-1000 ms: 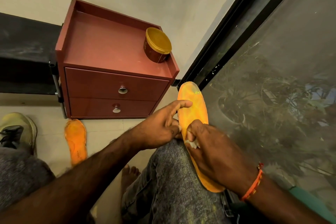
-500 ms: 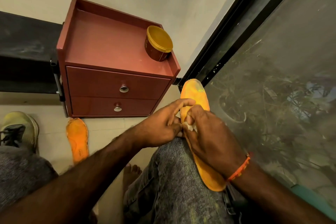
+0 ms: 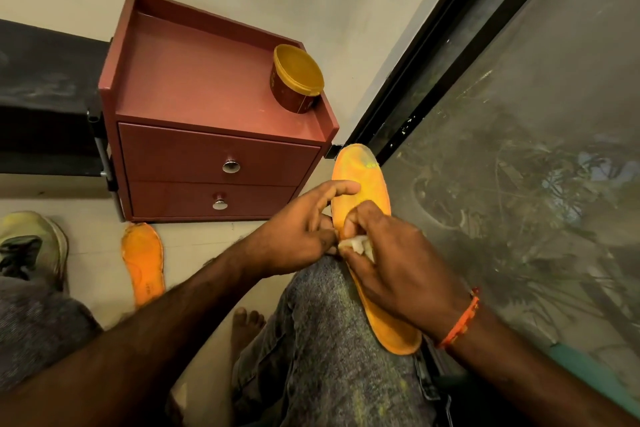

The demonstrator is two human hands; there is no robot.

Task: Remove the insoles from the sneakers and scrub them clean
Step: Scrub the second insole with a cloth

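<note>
A: Status?
B: Insole [image 3: 363,184] lies along the right knee [image 3: 322,322]. Left hand [image 3: 298,236] pinches its edge, index finger straight. Right hand [image 3: 391,263] curls round a white wad [image 3: 356,246], pressed on the insole.
A: Risk?
B: Likely a hard stroke pulls the insole out of the pinch and off the knee.

No legible txt; marks on floor insole [image 3: 142,263] & tub [image 3: 295,80] too blurry.
</note>
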